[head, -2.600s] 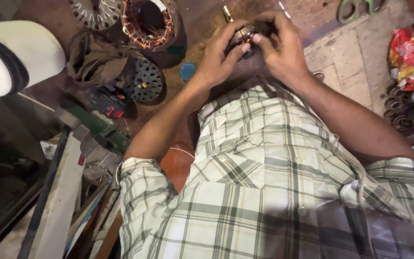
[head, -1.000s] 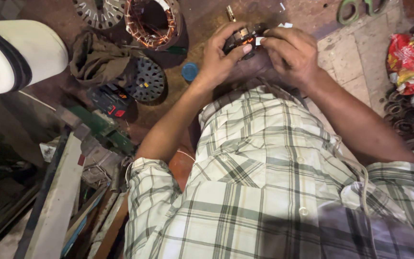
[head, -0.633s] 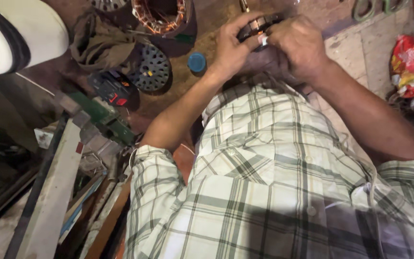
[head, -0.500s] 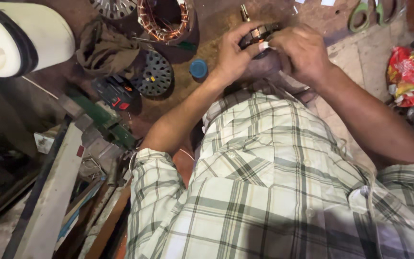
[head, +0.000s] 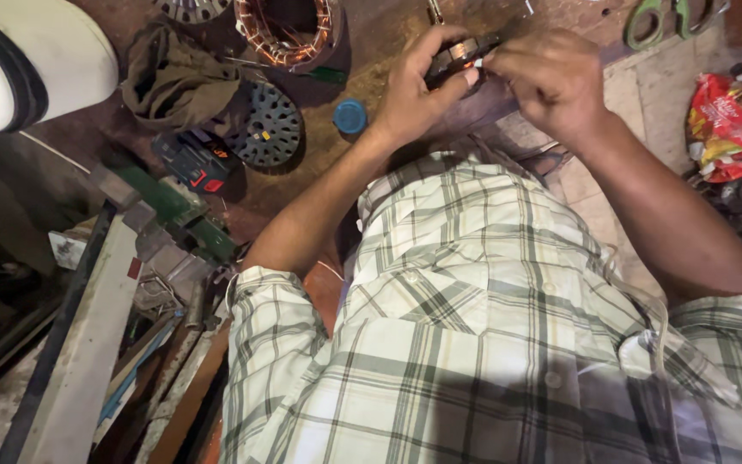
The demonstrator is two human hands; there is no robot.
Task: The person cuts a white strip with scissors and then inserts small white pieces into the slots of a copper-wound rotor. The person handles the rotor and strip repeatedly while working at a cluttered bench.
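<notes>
Both hands meet at the top of the view over the brown floor (head: 371,172): the left hand (head: 414,99) is clenched around a small dark round motor part (head: 457,58), and the right hand (head: 543,77) pinches something small at its edge. To do this fine work well, I think the left hand should keep the part steady while the right fingertips (head: 493,62) move slowly. A copper-wound stator (head: 289,30) and a blue cap (head: 350,117) lie near.
</notes>
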